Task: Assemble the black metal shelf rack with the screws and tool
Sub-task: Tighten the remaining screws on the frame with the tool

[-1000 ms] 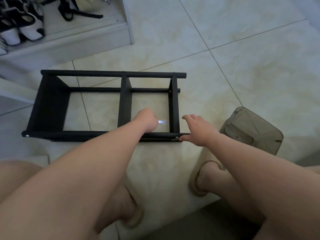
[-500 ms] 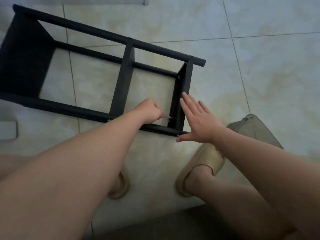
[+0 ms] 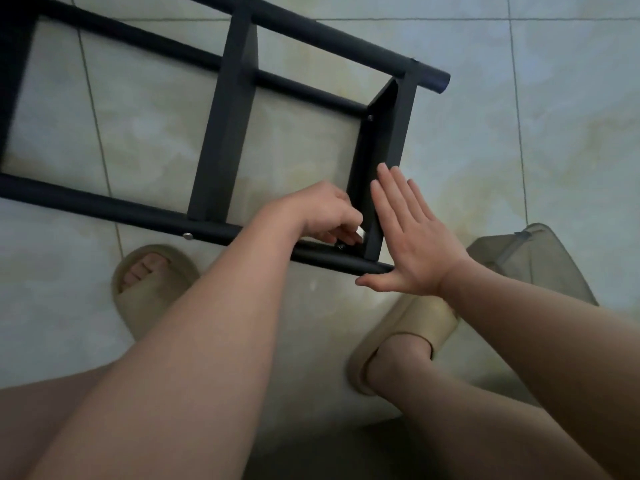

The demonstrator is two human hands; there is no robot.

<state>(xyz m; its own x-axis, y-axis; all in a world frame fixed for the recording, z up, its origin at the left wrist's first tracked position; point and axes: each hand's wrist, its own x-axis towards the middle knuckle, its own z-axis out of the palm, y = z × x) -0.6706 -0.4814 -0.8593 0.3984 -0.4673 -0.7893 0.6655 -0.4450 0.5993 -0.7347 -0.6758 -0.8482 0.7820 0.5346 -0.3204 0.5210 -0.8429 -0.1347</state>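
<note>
Pinches a small silvery tool (image 3: 361, 231) with the left hand (image 3: 325, 211), fingers curled on it, at the near corner of the black metal shelf rack (image 3: 225, 133), flat on tiled floor (image 3: 571, 133) toward 11 o'clock. Presses the right hand (image 3: 412, 244) against the end panel (image 3: 384, 133), fingers straight and together.

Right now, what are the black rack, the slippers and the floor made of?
Black rack: metal, painted matt black; thin straight tubes and flat plates, silvery screw heads. Slippers: soft beige foam or rubber, probably; thick, rounded, seamless. Floor: glazed tile, maybe ceramic; marbled pattern, grout lines, soft sheen.
</note>
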